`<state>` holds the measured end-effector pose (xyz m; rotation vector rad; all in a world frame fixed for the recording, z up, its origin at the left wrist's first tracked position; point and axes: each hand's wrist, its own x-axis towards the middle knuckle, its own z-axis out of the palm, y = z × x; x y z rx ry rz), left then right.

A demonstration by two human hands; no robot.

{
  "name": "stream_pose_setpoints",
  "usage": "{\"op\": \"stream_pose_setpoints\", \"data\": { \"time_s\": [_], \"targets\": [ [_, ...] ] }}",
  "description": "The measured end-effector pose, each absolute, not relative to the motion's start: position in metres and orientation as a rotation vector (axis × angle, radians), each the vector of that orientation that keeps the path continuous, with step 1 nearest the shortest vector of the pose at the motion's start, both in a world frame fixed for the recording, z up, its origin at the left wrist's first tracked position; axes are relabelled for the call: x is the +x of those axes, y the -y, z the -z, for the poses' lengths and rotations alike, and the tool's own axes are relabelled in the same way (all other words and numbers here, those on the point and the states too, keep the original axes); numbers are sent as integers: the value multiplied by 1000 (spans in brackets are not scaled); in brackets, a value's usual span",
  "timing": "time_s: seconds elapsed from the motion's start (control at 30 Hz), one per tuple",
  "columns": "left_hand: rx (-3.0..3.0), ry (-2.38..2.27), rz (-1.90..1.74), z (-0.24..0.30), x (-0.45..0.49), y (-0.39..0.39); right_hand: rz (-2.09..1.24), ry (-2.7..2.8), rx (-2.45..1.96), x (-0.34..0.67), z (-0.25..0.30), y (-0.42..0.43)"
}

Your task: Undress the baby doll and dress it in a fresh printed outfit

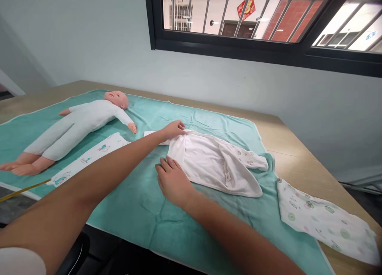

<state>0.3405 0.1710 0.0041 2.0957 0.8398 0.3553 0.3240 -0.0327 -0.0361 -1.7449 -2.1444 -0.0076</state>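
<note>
A white baby shirt (205, 157) with a small animal print on its sleeve lies spread on the teal blanket (134, 203), its plain inner side showing. At the shirt's upper left edge, my left hand (174, 130) has its fingers closed on the cloth. My right hand (174, 183) lies lower, palm down by the shirt's left side, with its fingers stretched out and the fingertips touching or very near the fabric. Part of the far sleeve is hidden behind my left wrist.
A baby doll (86, 118) in a white suit lies at the left. A printed white cloth (92, 155) sits beside it, partly under my left arm, with a yellow strip (24, 190) at its end. Printed baby pants (325, 219) lie at the table's right edge (337, 187).
</note>
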Motion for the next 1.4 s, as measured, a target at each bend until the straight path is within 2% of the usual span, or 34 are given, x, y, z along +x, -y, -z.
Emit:
{"op": "stream_pose_setpoints", "data": {
  "time_s": [0.13, 0.2, 0.3, 0.43, 0.5, 0.57, 0.63, 0.77, 1.0, 1.13, 1.3, 1.4],
  "targets": [
    [2230, -910, -379, 1, 350, -162, -189, 2144, -1506, 331, 19, 31],
    [2265, -966, -385, 1, 354, -166, -243, 2063, -1544, 350, 5, 33],
    [2367, -1006, -427, 0, 353, -172, -208, 1858, -1855, 402, -13, 49],
    [2615, -794, -522, 5, 347, -149, 60, 1399, -2496, 487, -18, 94],
    [2715, -581, -499, 11, 350, -123, 0, 1129, -2792, 518, -15, 116],
    [2787, -387, -469, 18, 362, -96, -152, 999, -2874, 536, -12, 131],
    [2884, -263, -453, 22, 381, -77, -282, 974, -2821, 543, -10, 138],
    [2913, -330, -346, 25, 427, -70, -473, 1096, -2706, 539, -9, 142],
    [2845, -331, -208, 30, 465, -91, -604, 1103, -2427, 538, -17, 163],
    [2761, -363, -171, 28, 475, -95, -940, 919, -2137, 534, -29, 172],
    [2610, -566, -218, 25, 493, -92, -1234, 918, -1812, 517, -42, 173],
    [2559, -636, -289, 28, 497, -80, -1280, 937, -1836, 515, -41, 175]
  ]
}}
